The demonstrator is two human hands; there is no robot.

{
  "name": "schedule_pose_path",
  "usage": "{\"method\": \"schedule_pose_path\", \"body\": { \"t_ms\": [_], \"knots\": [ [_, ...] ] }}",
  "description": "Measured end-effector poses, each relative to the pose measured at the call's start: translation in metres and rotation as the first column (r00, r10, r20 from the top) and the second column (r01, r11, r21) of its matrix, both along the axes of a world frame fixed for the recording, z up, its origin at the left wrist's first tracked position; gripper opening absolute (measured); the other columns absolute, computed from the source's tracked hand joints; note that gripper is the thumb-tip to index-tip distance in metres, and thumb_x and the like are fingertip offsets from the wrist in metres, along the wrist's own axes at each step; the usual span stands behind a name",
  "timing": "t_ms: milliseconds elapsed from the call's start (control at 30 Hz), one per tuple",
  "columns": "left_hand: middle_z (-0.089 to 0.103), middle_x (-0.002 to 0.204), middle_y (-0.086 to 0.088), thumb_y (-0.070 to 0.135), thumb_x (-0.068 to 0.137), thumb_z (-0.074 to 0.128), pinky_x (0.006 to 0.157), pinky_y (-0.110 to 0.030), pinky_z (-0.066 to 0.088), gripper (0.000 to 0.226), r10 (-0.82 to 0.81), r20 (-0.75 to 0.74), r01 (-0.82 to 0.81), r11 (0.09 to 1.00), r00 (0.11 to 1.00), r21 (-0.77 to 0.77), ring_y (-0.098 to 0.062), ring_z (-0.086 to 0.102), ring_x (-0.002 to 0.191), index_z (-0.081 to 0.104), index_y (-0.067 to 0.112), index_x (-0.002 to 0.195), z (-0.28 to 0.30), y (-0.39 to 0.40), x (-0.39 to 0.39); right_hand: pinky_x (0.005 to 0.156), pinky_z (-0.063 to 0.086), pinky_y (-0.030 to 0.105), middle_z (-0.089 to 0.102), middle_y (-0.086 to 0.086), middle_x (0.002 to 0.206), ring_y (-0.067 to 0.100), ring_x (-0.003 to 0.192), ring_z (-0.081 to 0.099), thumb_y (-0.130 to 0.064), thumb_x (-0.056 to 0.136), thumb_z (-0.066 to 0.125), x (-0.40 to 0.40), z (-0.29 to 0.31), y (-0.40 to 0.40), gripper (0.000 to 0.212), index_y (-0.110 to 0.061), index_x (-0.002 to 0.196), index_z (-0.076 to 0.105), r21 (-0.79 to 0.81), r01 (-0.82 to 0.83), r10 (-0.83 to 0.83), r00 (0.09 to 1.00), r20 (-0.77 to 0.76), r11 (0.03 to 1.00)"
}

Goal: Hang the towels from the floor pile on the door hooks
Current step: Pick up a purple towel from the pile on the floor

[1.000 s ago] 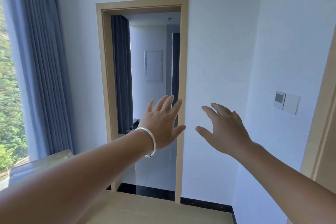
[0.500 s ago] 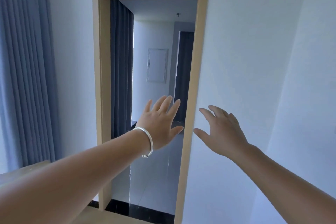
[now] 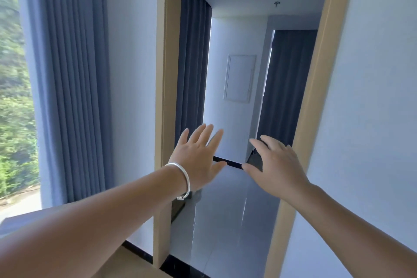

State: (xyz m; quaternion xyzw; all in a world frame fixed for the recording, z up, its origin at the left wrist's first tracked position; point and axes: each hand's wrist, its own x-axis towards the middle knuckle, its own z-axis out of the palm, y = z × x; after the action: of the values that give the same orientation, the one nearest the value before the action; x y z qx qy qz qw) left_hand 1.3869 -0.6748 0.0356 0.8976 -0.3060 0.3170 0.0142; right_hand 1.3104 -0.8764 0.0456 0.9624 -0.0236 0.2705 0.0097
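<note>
No towels or door hooks anywhere in this view, so can't say where they are. Both arms are stretched out in front of the doorway [image 3: 237, 210]. Left hand [image 3: 198, 160] is held up with fingers straight and spread, palm away, holding nothing, and there's a silver bangle [image 3: 184, 178] on that wrist. Right hand [image 3: 274, 168] is just beside it, not touching, fingers loosely spread and a bit bent, also holding nothing. Both sit in front of the opening of the wood frame [image 3: 163, 97]. Through it you get a glossy grey floor, a white wall panel [image 3: 240, 78] and dark curtains [image 3: 191, 63]. Left of the frame is a blue curtain [image 3: 74, 86], then a window [image 3: 15, 97] with greenery outside.
</note>
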Motion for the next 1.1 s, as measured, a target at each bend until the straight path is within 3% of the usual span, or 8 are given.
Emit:
{"method": "schedule_pose_path", "body": {
  "t_ms": [267, 601, 868, 1101],
  "knots": [
    [0.002, 0.160, 0.000, 0.066, 0.091, 0.026, 0.116, -0.049, 0.001, 0.075, 0.257, -0.064, -0.256, 0.966, 0.964, 0.016, -0.024, -0.002, 0.147, -0.005, 0.029, 0.149, -0.031, 0.049, 0.100, 0.113, 0.021, 0.045, 0.024, 0.001, 0.155, 0.019, 0.142, 0.021, -0.060, 0.090, 0.043, 0.154, -0.030, 0.031, 0.067, -0.030, 0.147, 0.027, 0.026, -0.245, 0.246, 0.968, -0.041, 0.969],
    [-0.001, 0.160, 0.000, 0.062, 0.093, 0.030, 0.119, -0.050, 0.004, 0.077, 0.621, -0.211, -0.629, 0.777, 0.755, 0.038, -0.019, -0.007, 0.147, -0.006, 0.025, 0.151, -0.054, 0.124, 0.172, 0.117, 0.012, 0.053, 0.022, 0.002, 0.156, 0.018, 0.145, 0.015, -0.059, 0.091, 0.041, 0.321, -0.063, 0.103, 0.069, -0.027, 0.149, 0.021, 0.019, -0.620, 0.615, 0.775, -0.144, 0.785],
    [-0.004, 0.161, -0.001, 0.065, 0.091, 0.025, 0.119, -0.048, 0.002, 0.079, 0.823, -0.294, -0.841, 0.532, 0.486, 0.100, -0.019, -0.006, 0.147, -0.008, 0.025, 0.151, -0.104, 0.211, 0.159, 0.116, 0.017, 0.049, 0.023, 0.002, 0.156, 0.019, 0.143, 0.020, -0.061, 0.091, 0.041, 0.369, -0.114, 0.219, 0.069, -0.029, 0.149, 0.022, 0.066, -0.826, 0.813, 0.533, -0.235, 0.560],
    [-0.004, 0.161, -0.003, 0.064, 0.092, 0.029, 0.118, -0.049, 0.004, 0.079, 0.872, -0.423, -0.930, 0.336, 0.246, 0.150, -0.020, -0.006, 0.147, -0.008, 0.025, 0.151, -0.169, 0.302, 0.135, 0.118, 0.010, 0.051, 0.023, -0.001, 0.155, 0.018, 0.144, 0.016, -0.061, 0.090, 0.042, 0.378, -0.176, 0.341, 0.067, -0.030, 0.148, 0.023, 0.121, -0.913, 0.875, 0.326, -0.357, 0.389]
  ]
}}
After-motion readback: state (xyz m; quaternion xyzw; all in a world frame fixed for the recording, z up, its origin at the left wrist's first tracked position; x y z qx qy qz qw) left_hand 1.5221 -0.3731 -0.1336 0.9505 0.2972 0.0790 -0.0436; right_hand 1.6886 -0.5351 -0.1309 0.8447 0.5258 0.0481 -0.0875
